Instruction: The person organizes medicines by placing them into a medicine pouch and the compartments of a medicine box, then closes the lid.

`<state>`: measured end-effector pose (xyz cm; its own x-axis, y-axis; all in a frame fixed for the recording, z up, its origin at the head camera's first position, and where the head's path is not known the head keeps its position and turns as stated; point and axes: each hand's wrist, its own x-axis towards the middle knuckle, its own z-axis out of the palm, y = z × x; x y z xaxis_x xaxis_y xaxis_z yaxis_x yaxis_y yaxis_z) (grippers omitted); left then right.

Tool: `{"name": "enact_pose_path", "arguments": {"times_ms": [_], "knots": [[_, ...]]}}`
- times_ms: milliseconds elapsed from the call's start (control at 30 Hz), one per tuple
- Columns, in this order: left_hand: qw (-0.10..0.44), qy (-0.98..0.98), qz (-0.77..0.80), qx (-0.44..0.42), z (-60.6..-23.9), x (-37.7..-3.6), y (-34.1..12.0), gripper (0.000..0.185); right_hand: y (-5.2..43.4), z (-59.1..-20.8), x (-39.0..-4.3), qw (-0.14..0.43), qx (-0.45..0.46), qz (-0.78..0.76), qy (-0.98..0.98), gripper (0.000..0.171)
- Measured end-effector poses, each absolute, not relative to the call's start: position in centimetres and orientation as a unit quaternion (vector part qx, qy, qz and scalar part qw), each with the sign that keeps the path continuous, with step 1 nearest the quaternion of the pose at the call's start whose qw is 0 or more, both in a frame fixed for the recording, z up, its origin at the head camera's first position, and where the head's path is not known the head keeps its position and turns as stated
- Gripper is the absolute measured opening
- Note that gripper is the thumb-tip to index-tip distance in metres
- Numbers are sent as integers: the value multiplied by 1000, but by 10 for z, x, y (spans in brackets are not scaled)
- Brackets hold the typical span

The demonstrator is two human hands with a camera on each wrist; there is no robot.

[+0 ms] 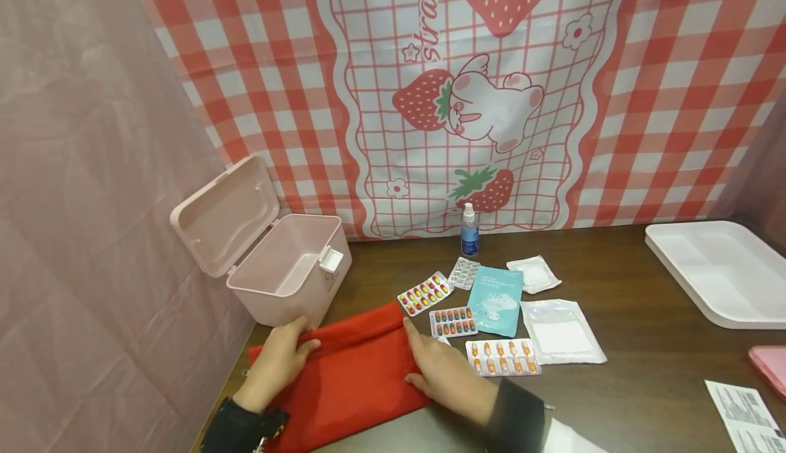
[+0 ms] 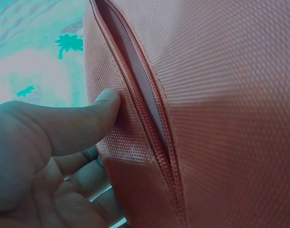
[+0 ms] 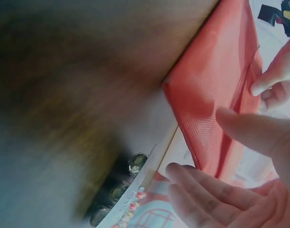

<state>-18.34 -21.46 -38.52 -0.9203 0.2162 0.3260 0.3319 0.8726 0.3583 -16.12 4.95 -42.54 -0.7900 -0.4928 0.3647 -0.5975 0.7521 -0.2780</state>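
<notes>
**Two hands on the red pouch**

Head view: I see my left hand (image 1: 284, 357) gripping the left end of the red pouch (image 1: 353, 378), fingers curled over its top edge beside the open pink box (image 1: 279, 262). My right hand (image 1: 445, 371) rests on the pouch's right end, fingers nearly straight. The pouch lies at the table's near edge. Four blister packs (image 1: 452, 321), three flat sachets and one spray bottle (image 1: 469, 229) lie just right of it.

Left wrist: thumb (image 2: 95, 116) presses the fabric beside the zip (image 2: 149, 118), fingers tucked behind.

Right wrist: blurred; fingers (image 3: 206, 187) loosely spread at the pouch's corner.
</notes>
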Motion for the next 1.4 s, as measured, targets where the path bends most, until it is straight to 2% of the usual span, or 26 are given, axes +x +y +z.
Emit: {"name": "enact_pose_path", "arguments": {"times_ms": [267, 633, 1067, 1400], "knots": [[190, -948, -203, -153, -375, -177, -213, 16, 50, -417, -177, 125, 276, 296, -906, 61], [257, -934, -197, -151, -366, -170, -211, 18, 47, -406, -200, 167, 242, 334, -895, 32], [332, -914, -170, -160, -364, -167, -205, 17, 46, -398, -222, 169, 235, 380, -879, 23], [356, -904, -152, -182, -362, -167, -191, 15, 56, -391, -236, 156, 203, 426, -868, 16]]}}
